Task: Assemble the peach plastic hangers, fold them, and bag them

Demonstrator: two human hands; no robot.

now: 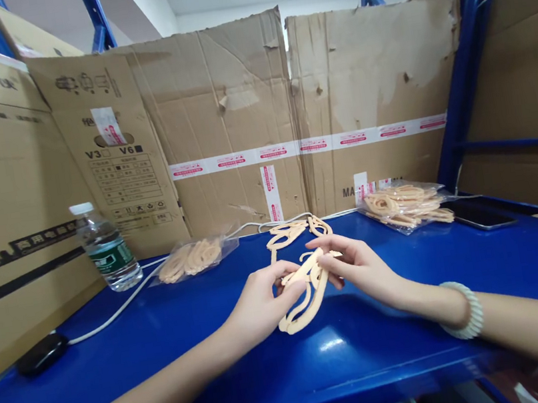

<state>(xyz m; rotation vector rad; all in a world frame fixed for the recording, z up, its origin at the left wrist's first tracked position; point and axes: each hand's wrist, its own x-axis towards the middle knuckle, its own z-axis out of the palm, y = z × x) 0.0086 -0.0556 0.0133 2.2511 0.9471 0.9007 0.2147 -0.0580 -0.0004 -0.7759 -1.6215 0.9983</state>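
Above the front middle of the blue table, a beige plastic folding hanger [307, 317] is held between both hands, its curved arms hanging down toward me. My left hand [266, 296] pinches it from the left, thumb on top. From the right, my right hand [357, 266] grips its upper end between thumb and fingers. Fingers cover part of the hanger's middle. Just behind the hands lie more beige hangers [287, 234] on the table, partly hidden by them.
Clear bags of beige hangers lie at left [196, 258] and right [404, 205]. A water bottle [107, 252], a black device [43, 353] with a white cable [109, 319], and a phone [483, 213] rest on the blue table [173, 371]. Cardboard [231, 119] walls the back.
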